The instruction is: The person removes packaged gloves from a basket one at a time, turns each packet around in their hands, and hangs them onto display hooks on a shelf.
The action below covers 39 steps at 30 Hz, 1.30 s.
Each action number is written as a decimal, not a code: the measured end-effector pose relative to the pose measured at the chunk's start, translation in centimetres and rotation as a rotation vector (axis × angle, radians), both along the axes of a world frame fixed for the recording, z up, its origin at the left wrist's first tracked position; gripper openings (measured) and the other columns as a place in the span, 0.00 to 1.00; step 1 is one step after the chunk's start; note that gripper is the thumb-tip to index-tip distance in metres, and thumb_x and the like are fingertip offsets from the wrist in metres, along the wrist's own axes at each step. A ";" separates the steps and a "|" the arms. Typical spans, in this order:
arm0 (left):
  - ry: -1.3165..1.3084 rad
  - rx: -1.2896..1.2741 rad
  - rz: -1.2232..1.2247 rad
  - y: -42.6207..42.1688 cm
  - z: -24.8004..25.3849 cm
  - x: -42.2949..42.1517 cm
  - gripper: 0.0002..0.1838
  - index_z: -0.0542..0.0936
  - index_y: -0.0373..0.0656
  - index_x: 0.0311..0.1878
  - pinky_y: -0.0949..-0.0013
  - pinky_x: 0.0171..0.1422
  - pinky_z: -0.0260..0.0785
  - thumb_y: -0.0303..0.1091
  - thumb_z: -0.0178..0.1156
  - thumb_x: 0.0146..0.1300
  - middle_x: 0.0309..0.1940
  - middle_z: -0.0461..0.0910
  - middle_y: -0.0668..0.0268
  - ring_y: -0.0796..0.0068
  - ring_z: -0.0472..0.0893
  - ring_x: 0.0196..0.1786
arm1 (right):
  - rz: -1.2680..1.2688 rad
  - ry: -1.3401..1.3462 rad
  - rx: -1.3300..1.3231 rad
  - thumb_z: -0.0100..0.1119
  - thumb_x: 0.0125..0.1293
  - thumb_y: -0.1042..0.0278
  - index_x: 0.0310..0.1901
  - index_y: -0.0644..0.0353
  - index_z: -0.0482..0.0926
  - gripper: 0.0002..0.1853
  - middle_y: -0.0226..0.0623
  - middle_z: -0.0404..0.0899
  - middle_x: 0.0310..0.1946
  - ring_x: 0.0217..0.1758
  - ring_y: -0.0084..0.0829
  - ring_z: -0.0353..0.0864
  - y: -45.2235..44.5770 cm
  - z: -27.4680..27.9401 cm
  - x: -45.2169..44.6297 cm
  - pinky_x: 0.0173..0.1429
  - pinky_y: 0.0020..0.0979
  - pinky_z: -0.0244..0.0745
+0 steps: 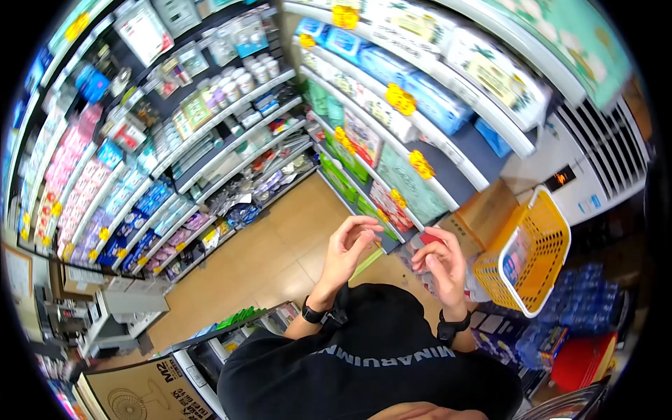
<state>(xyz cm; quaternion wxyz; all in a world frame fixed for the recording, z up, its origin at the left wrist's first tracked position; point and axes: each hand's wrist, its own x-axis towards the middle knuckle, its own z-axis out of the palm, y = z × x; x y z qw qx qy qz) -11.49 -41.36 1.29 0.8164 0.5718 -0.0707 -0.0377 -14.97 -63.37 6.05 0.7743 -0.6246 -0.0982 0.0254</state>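
Observation:
Both of my hands are raised in front of my black shirt [378, 329], over the aisle floor. My left hand [350, 245] has its fingers curled and apart, with nothing between them; a black band sits on its wrist. To its right, my right hand [442, 262] is held with loosely bent fingers, also empty, with a black band on the wrist. The hands do not touch each other. Just beyond them stands the low end of a shelf [413, 234] holding packaged goods. A yellow basket [521, 255] with white handles is to the right of my right hand.
Shelves of small packets [133, 203] curve along the left. Tissue packs [490, 73] fill the shelves at the upper right. A white appliance with a vent [595, 161], a cardboard box [483, 210], bottled-water packs [584, 294] and a red container [584, 360] stand right. A brown carton [143, 392] lies lower left.

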 end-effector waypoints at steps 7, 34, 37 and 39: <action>0.026 0.010 -0.248 -12.6 0.1 -0.4 0.14 0.76 0.37 0.58 0.71 0.52 0.72 0.30 0.59 0.72 0.51 0.84 0.59 0.73 0.82 0.49 | -0.171 -0.016 0.011 0.54 0.74 0.72 0.68 0.65 0.66 0.23 0.40 0.84 0.39 0.40 0.23 0.81 -10.3 -0.4 -4.2 0.46 0.25 0.74; 0.140 0.575 -0.931 -57.0 -7.8 4.5 0.27 0.75 0.25 0.61 0.69 0.65 0.70 0.36 0.59 0.64 0.64 0.77 0.48 0.64 0.79 0.63 | -0.756 -0.015 0.127 0.54 0.74 0.73 0.69 0.64 0.65 0.24 0.39 0.83 0.39 0.38 0.23 0.79 -32.5 -5.2 -19.1 0.46 0.25 0.73; -0.103 1.108 -0.668 -60.8 -20.0 6.9 0.37 0.74 0.23 0.61 0.57 0.51 0.74 0.51 0.62 0.62 0.53 0.81 0.47 0.56 0.81 0.53 | -0.771 -0.013 0.119 0.53 0.75 0.73 0.69 0.63 0.65 0.23 0.38 0.83 0.39 0.38 0.23 0.79 -33.2 -5.6 -19.8 0.46 0.25 0.73; -0.085 1.136 -0.730 -60.9 -19.4 6.1 0.37 0.75 0.23 0.61 0.57 0.51 0.74 0.51 0.61 0.62 0.54 0.81 0.47 0.56 0.81 0.54 | -0.793 0.010 0.121 0.53 0.75 0.72 0.69 0.63 0.65 0.23 0.38 0.83 0.38 0.38 0.23 0.79 -33.4 -5.6 -19.9 0.45 0.25 0.73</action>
